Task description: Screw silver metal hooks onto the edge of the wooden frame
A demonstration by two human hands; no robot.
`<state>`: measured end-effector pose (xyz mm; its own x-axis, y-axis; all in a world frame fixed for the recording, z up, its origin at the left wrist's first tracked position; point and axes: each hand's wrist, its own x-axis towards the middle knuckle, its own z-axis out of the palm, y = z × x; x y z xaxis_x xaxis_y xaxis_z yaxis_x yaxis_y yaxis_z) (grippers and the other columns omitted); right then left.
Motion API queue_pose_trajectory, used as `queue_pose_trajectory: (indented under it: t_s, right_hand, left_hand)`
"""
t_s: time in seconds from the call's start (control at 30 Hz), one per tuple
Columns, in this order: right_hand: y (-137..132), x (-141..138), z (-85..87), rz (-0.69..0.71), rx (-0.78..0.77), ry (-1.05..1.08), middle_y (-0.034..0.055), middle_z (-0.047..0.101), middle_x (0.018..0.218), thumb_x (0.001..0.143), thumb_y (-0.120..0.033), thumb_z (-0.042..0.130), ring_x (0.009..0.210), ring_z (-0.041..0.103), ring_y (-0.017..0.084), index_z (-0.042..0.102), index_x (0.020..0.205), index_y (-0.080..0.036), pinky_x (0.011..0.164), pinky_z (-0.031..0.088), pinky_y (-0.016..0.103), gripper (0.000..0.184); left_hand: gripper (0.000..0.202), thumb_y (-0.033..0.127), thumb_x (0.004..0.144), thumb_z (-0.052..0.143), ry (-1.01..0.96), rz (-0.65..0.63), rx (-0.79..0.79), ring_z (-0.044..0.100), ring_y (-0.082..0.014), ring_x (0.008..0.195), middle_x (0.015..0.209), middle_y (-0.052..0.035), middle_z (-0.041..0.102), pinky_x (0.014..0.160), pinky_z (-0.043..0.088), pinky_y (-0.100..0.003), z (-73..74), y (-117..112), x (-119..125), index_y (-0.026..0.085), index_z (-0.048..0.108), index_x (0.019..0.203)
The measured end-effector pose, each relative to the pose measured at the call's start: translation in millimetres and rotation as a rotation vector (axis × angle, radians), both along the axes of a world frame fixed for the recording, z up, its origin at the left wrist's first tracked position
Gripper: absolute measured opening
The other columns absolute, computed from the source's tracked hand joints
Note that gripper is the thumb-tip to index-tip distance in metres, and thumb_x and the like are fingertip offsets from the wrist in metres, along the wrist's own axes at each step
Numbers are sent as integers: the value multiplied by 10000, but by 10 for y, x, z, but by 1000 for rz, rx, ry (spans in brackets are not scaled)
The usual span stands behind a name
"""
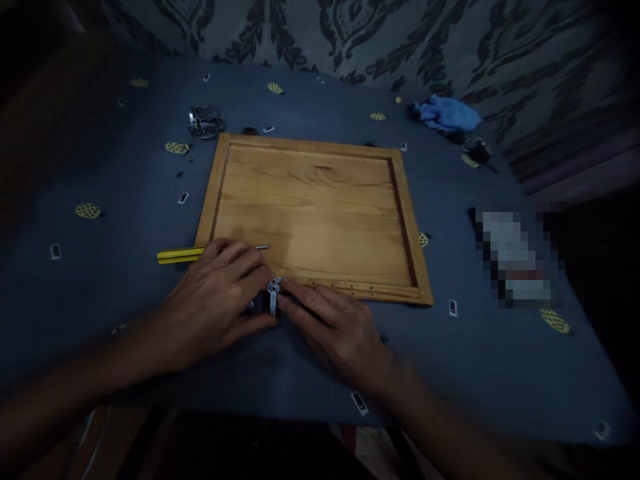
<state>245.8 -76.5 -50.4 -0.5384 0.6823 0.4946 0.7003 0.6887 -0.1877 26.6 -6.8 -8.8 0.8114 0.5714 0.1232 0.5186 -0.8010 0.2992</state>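
Observation:
A wooden framed panel (305, 207) lies flat on the table, with a row of small holes in its near frame edge. At that edge sits a metal hinge (273, 293). My left hand (223, 300) is closed around the hinge's left side, thumb below and fingers above. From the right, the fingertips of my right hand (340, 327) press against the same hinge. A screwdriver with a yellow handle (179, 255) runs beneath my left fingers, its shaft tip showing over the panel; whether those fingers grip it is hidden.
More metal hinges (205, 123) lie beyond the panel's far left corner, with small dark bits nearby. A blue cloth (447, 113) is at the back right, near a dark object (477, 150). A blurred-out item (517, 257) lies on the right. The patterned tablecloth (125, 267) covers the table.

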Motion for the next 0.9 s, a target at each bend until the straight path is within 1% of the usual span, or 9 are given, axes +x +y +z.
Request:
queue_pose_trajectory:
  t_s: [0.1,0.27,0.37,0.53,0.67,0.8,0.9]
  right_hand:
    - [-1,7,-9,9,-6,10,130,755,1222,1034,-116,482,905,717,204,667,1192,-107,729,621,345,244]
    - [-5,10,-11,3,-17,10,126,749,1234,1028,-114,502,915,703,194,658,1210,-112,768,619,336,240]
    - [-8,2,-10,6,-25,8,121,749,1238,1036,-119,485,924,696,191,664,1211,-102,783,618,329,251]
    - [-16,-12,-26,-9,-12,35,118,746,1249,1021,-97,506,947,688,184,687,1202,-95,819,613,312,256]
    - [-22,-10,-27,-1,-27,31,129,738,1271,1009,-87,522,925,676,180,702,1193,-78,811,612,310,257]
    - [-28,-4,-22,-6,-19,23,121,734,1283,1009,-86,521,936,667,185,704,1208,-93,830,605,316,271]
    - [-28,-4,-23,-12,-29,5,111,732,1291,1022,-94,499,930,664,188,700,1214,-104,811,601,315,279]
  left_hand:
    - [337,402,879,741,-10,-7,-11,589,-281,1042,1057,-76,690,909,448,-449,-4,4,-1,148,661,1086]
    - [337,401,878,746,-2,3,-29,589,-283,1063,1068,-75,688,922,444,-447,-3,0,-4,146,658,1081]
    - [334,408,883,739,-2,7,-38,590,-280,1065,1071,-73,688,932,441,-448,-6,-2,-2,151,657,1079]
    - [315,390,882,740,-2,2,-21,595,-281,1052,1061,-73,691,914,447,-438,-1,5,7,150,659,1070]
    - [301,370,881,742,-9,-7,-21,604,-284,1042,1047,-75,693,905,455,-441,6,10,12,139,664,1057]
    - [313,378,885,737,-1,-11,-21,614,-285,1046,1051,-78,698,913,462,-448,7,17,13,136,670,1071]
    - [313,383,899,721,-11,-32,-25,625,-271,1039,1042,-76,702,951,464,-449,10,29,15,130,673,1076]
